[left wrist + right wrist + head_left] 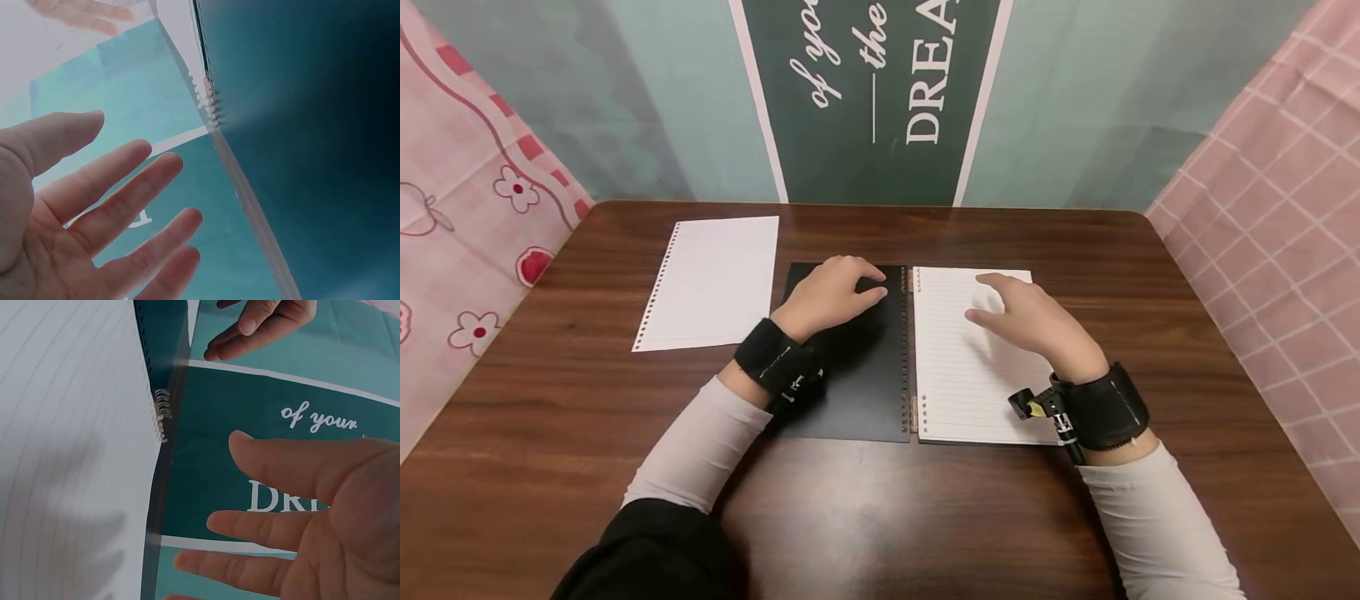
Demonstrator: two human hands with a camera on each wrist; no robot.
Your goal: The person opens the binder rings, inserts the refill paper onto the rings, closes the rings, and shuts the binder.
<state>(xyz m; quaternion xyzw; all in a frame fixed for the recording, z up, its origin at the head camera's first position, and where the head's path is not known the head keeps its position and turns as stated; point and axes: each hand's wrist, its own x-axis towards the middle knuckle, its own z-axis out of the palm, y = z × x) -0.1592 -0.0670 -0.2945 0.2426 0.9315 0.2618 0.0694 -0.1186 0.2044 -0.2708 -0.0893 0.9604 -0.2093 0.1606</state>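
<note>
A ring-bound notebook lies spread on the table, its dark cover [857, 392] on the left and a stack of lined pages [962, 367] on the right. Metal rings [162, 406] join the two sides at the spine. Over the dark cover hovers my left hand [831, 292], fingers loosely extended, holding nothing; in the left wrist view the palm [69, 244] and spread fingers show apart from the cover. Above the lined pages my right hand [1037, 321] hangs with thumb and fingers apart, its shadow falling on the paper. The right wrist view shows that hand grasping nothing.
A loose white sheet [711, 283] with punched holes down its left edge lies at the table's back left. The brown wooden table [850, 517] ends at a green printed backdrop [865, 167]. Pink cloths hang at both sides.
</note>
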